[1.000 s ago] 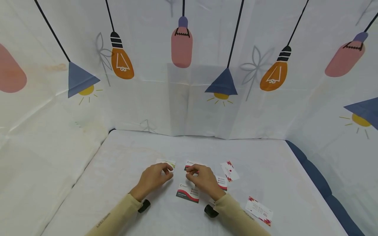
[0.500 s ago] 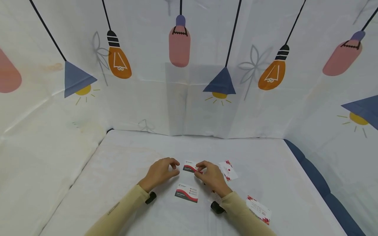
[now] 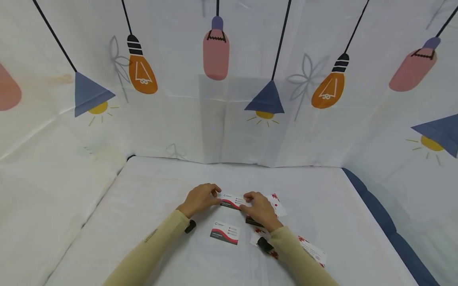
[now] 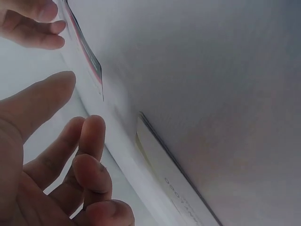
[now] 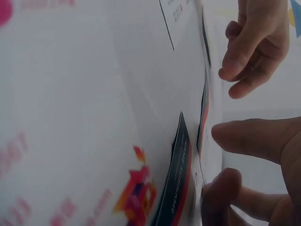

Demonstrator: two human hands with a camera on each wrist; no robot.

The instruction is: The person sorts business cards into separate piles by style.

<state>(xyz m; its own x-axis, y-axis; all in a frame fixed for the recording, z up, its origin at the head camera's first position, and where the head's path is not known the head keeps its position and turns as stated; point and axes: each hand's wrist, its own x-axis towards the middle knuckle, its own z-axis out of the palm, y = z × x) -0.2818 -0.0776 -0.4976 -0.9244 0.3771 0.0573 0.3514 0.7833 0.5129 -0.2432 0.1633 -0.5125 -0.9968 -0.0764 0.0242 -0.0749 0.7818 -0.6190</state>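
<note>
A person's right hand (image 3: 260,209) pinches one end of a red-and-black business card (image 3: 230,201), lifted just off the white-covered table (image 3: 150,198). The left hand (image 3: 200,198) closes on its other end, fingertips (image 4: 91,129) curled and at most brushing the card's edge; whether they grip it cannot be told. A second ago both hands sat lower, each at its own card; they have since come together on this single card, which suggests it is being gathered up or passed across. A matching card (image 3: 224,232) lies flat near the wrists. Floral-printed cards (image 3: 277,204) lie just right of the right hand. A lamp-patterned backdrop (image 3: 229,79) hangs behind.
</note>
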